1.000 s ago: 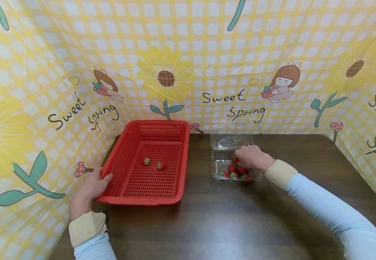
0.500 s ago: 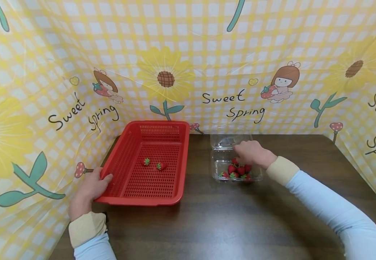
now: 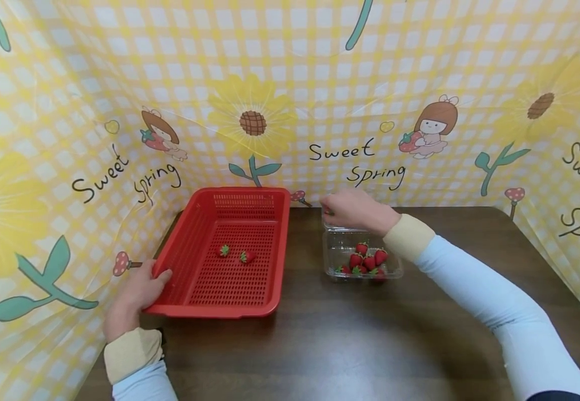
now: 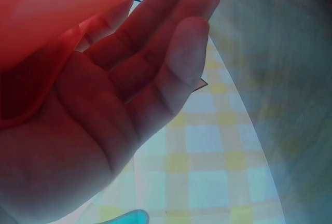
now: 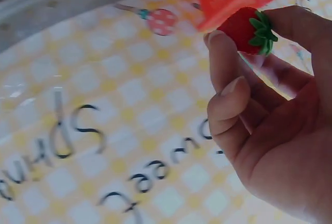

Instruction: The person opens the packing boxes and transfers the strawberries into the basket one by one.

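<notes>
My right hand [image 3: 355, 210] pinches a strawberry [image 5: 245, 31] between thumb and fingertips, its green leaves facing the palm side in the right wrist view. The hand is raised above the back of a clear plastic box [image 3: 332, 262], partly covering its open lid. Several strawberries [image 3: 368, 262] lie heaped toward the front of that box. My left hand [image 3: 139, 289] grips the near left corner of a red plastic basket [image 3: 272, 289], thumb over the rim and fingers outside below it. Two strawberries [image 3: 247, 256] lie apart on the basket's slotted floor.
Both containers stand on a dark wooden table [image 3: 340, 345], with a strip of tabletop between them. A yellow checked cloth [image 3: 300, 83] with printed flowers hangs behind the table and along both sides.
My right hand has lifted out of the clear box with a strawberry and moved up and left. The left hand stays at the basket's corner.
</notes>
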Motion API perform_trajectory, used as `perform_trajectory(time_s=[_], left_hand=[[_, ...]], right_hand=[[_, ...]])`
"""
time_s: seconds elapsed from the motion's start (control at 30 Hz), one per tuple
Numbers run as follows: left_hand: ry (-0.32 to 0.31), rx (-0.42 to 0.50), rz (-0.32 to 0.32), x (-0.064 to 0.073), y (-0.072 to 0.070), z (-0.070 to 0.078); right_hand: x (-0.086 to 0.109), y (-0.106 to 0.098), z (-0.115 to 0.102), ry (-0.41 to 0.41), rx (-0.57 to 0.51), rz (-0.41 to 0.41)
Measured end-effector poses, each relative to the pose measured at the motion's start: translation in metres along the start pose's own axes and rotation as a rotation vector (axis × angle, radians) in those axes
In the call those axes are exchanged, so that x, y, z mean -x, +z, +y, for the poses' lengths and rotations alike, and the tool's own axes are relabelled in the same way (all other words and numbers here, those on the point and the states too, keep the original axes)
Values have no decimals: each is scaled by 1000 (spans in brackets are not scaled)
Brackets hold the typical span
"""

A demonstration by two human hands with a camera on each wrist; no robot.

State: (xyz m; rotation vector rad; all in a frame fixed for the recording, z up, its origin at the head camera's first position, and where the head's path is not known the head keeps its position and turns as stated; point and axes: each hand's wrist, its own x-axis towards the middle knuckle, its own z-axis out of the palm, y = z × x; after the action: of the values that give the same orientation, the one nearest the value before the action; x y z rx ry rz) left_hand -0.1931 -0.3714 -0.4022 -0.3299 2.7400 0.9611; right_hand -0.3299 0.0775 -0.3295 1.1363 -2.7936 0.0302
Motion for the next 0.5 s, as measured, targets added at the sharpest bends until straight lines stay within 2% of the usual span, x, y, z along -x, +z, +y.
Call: perform_trajectory(time_s=[0.13,0.27,0.43,0.5], left_hand=[[1,-7,5,0,0,1],[-9,5,2,0,0,2],[-4,4,6,0,0,0],[-3,6,9,0,0,0]], right_hand=[[-20,-12,-13,-27,-16,-20],[-40,-23,-27,-57,-83,-52],[-65,-34,-44,-121,-136,-46],[-74,-37,-50,-133,-124,-34]])
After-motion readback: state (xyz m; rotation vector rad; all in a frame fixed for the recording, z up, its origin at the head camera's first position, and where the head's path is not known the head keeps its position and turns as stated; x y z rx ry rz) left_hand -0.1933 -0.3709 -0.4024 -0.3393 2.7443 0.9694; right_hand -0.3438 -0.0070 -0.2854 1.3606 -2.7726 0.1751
